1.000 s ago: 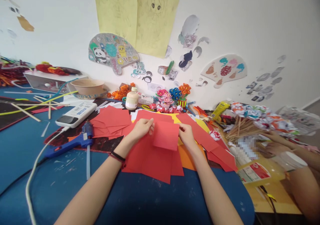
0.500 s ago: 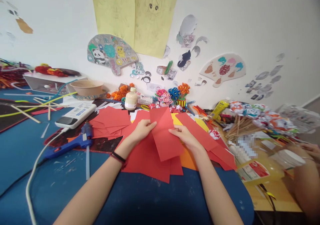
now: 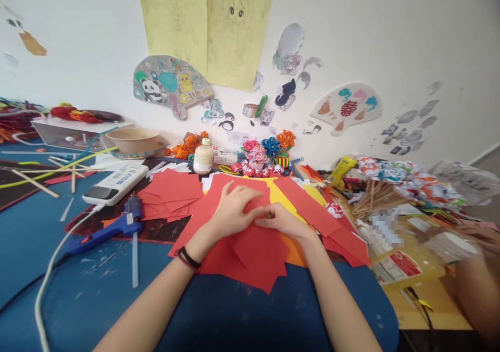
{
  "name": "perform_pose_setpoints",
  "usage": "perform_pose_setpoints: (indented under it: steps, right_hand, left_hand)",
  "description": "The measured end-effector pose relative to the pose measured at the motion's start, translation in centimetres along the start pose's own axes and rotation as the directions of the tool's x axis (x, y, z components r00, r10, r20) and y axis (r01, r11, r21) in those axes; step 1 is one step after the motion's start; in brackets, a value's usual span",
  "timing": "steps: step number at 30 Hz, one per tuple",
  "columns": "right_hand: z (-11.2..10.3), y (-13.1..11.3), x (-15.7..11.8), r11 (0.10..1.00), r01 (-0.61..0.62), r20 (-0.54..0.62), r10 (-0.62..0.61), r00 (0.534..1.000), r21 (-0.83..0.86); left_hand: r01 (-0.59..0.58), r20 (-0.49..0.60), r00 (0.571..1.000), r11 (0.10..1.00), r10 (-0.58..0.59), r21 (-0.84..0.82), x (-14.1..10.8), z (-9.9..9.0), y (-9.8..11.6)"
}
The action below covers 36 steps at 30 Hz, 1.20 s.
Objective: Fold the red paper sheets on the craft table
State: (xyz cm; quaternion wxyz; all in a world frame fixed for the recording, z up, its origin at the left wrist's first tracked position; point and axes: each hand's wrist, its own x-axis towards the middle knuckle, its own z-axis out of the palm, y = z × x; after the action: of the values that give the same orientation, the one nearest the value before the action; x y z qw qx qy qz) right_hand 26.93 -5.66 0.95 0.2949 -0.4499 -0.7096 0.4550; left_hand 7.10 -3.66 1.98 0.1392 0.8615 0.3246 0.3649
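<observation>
My left hand is over the red sheets, palm down, its fingers spread apart and slightly blurred. Its thumb reaches across to the fingertips of my right hand. The fingers of my right hand are curled together at the upper part of a red paper piece; the exact grip is partly hidden. Under both hands lie larger red sheets, with yellow paper and orange paper showing at the right. Cut red pieces are stacked to the left, and long red strips lie to the right.
A blue glue gun and a white power bank with a cable lie left. A glue bottle and pipe-cleaner flowers stand at the back. At right are wooden sticks, a yellowish jug and another person's arm.
My left hand has let go of the red piece's left edge and moved over it towards my right hand. The red piece has come down lower over the sheets. The view has shifted slightly.
</observation>
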Motion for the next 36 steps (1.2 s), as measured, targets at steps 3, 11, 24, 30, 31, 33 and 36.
perform_pose_setpoints:
  steps: [3, 11, 24, 30, 31, 33, 36]
  right_hand:
    - [0.1, -0.2, 0.0, 1.000, 0.007, 0.045, -0.008, 0.999, 0.020]
    - [-0.5, -0.4, -0.1, 0.999, 0.014, -0.122, -0.010, 0.992, 0.034]
    - [0.1, -1.0, -0.2, 0.973, 0.072, -0.242, -0.126, 0.962, -0.219]
    - [-0.1, -1.6, -0.5, 0.996, 0.086, -0.201, -0.085, 0.976, -0.004]
    - [-0.2, -1.7, -0.6, 0.996, 0.084, -0.194, -0.078, 0.978, 0.022]
    - [-0.2, -2.0, -0.7, 0.995, 0.082, -0.179, -0.070, 0.981, 0.061]
    - [-0.2, -2.3, -0.9, 0.992, 0.090, -0.169, -0.074, 0.983, 0.087]
  left_hand:
    - [-0.006, 0.120, 0.993, 0.999, 0.011, -0.040, -0.1, 0.1, 0.2]
    - [0.197, 0.068, 0.979, 0.973, -0.190, -0.121, 0.7, -0.9, -1.5]
    - [0.233, 0.034, 0.972, 0.964, -0.231, -0.128, 0.4, 0.6, -1.1]
    - [0.212, 0.128, 0.976, 0.909, -0.177, -0.358, 0.4, 0.3, -1.1]
    - [0.210, 0.146, 0.975, 0.894, -0.165, -0.396, 0.4, 0.2, -1.0]
    - [0.208, 0.169, 0.975, 0.868, -0.145, -0.452, 0.4, 0.0, -0.8]
    - [0.194, 0.176, 0.977, 0.847, -0.121, -0.495, 0.4, -0.3, -0.4]
